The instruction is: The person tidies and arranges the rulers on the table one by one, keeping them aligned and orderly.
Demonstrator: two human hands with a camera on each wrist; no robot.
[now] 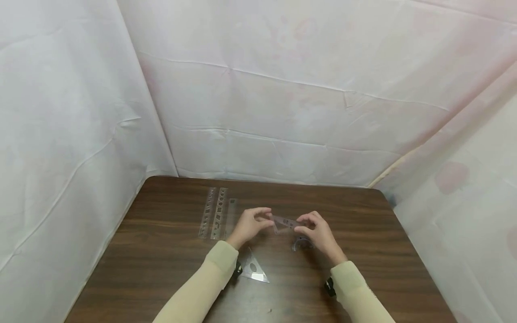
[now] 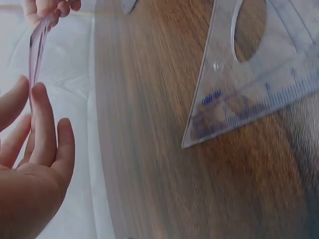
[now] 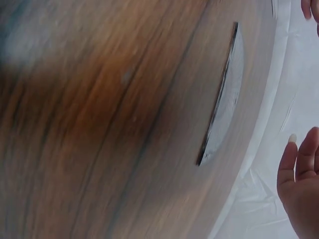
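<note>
Bench (image 1: pixel 161 251): dark wood-grain, smooth, slight sheen. Set square (image 2: pixel 259 84): clear glossy plastic. Stencil ruler (image 1: pixel 214 219): clear plastic. Backdrop (image 1: pixel 282 112): white creased matt cloth.

Obstacles we log: stencil rulers (image 1: pixel 215 219) far left | set square (image 1: pixel 252 268) near | protractor (image 1: pixel 300 243) | bare table (image 1: pixel 379 251) right.

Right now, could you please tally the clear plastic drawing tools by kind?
Set squares: 2, one held between left hand and right hand, one flat on the table.
Stencil rulers: 1.
Protractors: 1.
Total: 4.
</note>
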